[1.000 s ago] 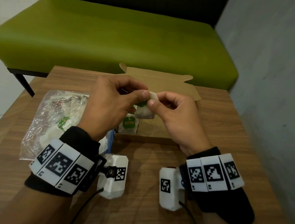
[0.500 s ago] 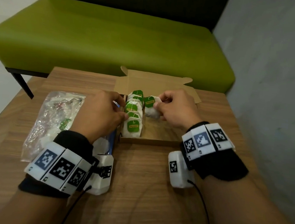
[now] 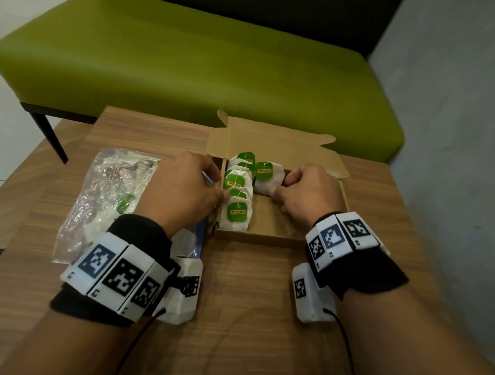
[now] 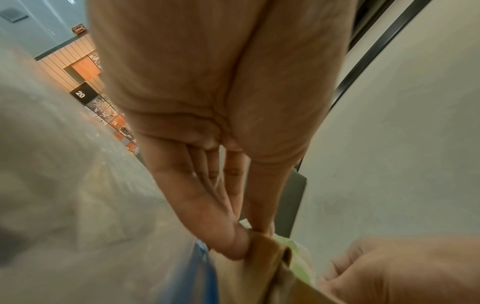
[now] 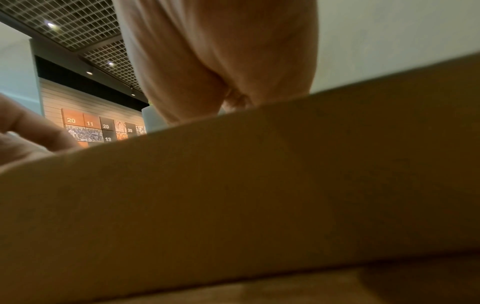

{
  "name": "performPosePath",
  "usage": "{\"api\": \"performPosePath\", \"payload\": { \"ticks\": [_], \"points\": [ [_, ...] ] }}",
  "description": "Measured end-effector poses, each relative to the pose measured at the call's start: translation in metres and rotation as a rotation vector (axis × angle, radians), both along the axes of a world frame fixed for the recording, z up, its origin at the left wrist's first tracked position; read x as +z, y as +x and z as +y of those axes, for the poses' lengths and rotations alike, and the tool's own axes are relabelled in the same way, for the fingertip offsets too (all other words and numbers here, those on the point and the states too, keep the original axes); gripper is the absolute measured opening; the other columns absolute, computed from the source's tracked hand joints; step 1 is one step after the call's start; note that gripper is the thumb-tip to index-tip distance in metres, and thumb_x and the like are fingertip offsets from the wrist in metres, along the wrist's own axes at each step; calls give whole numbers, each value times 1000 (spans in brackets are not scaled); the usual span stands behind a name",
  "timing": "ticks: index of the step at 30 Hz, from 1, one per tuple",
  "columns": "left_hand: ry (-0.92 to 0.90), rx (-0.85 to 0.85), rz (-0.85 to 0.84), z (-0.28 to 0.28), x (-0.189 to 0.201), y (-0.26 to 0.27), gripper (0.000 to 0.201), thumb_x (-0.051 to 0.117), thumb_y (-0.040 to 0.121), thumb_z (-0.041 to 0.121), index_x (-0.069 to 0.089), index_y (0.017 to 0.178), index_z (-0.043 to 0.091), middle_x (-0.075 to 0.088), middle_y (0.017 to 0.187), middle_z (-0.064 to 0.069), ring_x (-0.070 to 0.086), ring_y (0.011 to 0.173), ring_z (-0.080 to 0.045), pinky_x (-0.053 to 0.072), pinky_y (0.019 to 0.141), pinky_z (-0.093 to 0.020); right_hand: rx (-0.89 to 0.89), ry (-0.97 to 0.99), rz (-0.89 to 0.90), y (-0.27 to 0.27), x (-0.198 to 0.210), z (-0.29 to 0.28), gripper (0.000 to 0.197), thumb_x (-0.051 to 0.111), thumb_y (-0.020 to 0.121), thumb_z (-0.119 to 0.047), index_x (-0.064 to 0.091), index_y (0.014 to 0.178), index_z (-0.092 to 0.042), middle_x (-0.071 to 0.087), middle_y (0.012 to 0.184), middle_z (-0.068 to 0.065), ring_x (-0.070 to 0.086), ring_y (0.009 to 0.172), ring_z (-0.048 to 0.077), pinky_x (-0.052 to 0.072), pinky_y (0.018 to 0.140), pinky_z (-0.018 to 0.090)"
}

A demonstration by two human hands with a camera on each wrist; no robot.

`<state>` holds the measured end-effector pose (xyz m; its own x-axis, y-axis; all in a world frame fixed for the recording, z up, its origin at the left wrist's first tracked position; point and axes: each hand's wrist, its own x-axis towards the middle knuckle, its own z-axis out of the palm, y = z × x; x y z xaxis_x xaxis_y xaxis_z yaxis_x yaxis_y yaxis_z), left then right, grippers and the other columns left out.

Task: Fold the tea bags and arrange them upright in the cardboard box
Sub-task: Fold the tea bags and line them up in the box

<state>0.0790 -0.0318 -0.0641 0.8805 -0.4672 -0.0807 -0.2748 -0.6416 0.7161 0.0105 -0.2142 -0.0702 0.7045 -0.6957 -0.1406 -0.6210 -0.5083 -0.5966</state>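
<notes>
right hand [image 3: 307, 194] grip pinching tea bag [image 3: 266, 178]

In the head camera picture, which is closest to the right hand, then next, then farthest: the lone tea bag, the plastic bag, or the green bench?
1. Lone tea bag, touching the right hand, inside the box.
2. Plastic bag, across the table, left of the box.
3. Green bench, behind the table.

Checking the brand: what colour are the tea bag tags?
Green tags, clearest in the head view.
</notes>
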Motion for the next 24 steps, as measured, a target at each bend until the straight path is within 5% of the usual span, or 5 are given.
{"api": "performPosePath", "payload": {
  "ticks": [8,12,15,20,24],
  "points": [
    [-21,10,35,-1,-1,0,28,82,78,30,67,97,18,73,84,-1,71,77,-17,61,75,-42,-58,39,-50,-4,7,8,29,76,87,-39,67,78,-12,74,83,7,71,82,24,55,65,32],
    [-26,9,50,-1,-1,0,26,82,79,30,66,97,19,73,85,-1,71,77,-18,61,75,-42,16,251,-75,-3,1,14,21,59,96,-19,68,78,-25,75,100,9,71,98,27,61,85,48],
    [-35,11,54,0,-1,-1,26,82,79,29,67,97,18,73,85,-3,71,74,-18,61,73,-42,111,345,-4,2,-3,21,24,58,92,-14,69,83,-34,72,117,7,66,114,28,55,98,49],
    [-35,6,56,0,-1,-1,26,81,80,29,68,98,17,73,84,-3,72,70,-16,62,70,-40,156,421,37,7,-1,29,38,57,83,-20,72,119,-22,71,121,6,64,116,27,53,100,49],
    [-36,8,54,0,-1,0,26,81,80,30,68,99,17,73,86,-3,71,72,-17,62,70,-37,157,501,-18,10,-7,32,30,64,86,-18,70,116,-22,72,120,6,69,110,27,56,96,50]
  ]
}}
